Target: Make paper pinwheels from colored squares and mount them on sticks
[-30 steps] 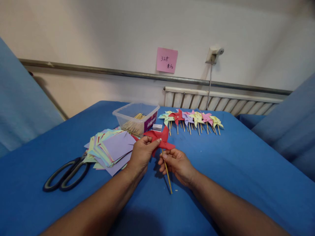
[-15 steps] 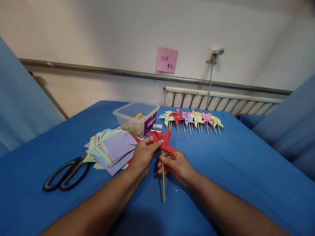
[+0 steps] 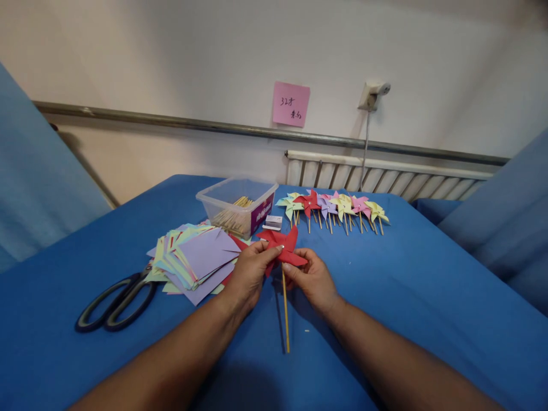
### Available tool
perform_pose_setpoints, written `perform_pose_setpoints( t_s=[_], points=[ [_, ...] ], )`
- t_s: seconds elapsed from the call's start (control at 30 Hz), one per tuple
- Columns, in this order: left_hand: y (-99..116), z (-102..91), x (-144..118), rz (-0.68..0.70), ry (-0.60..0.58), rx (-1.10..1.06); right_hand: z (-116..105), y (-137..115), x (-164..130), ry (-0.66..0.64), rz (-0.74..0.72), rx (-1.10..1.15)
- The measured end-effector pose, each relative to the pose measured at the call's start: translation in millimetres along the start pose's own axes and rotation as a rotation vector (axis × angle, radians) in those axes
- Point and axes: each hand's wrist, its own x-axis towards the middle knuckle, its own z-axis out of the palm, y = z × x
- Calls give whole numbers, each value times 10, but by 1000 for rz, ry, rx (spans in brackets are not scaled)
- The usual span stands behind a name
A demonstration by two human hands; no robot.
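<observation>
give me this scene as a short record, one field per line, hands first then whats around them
left grip: pinching the red paper pinwheel, thumb at its pale center
right grip: at the top of the thin wooden stick, just below the blades
left side: colored paper stack, with black-handled scissors beside it
behind the stack: clear plastic tub holding wooden sticks
back right: row of multicolored pinwheels on sticks
surface: blue tablecloth
wall: pink handwritten note
</observation>
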Motion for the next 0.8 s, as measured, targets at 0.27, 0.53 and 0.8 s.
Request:
perform_pose_setpoints(
  t_s=[0.27, 0.53, 0.8],
  points=[
    [-26, 40, -39, -47, -41, -24, -57, 11, 5, 95, -226, -363],
    [-2, 44, -61, -77, -40, -46, -80, 32, 9, 105, -194, -319],
    [4, 52, -51, -67, -55, -58, -85, 34, 4, 56, -222, -387]
  ],
)
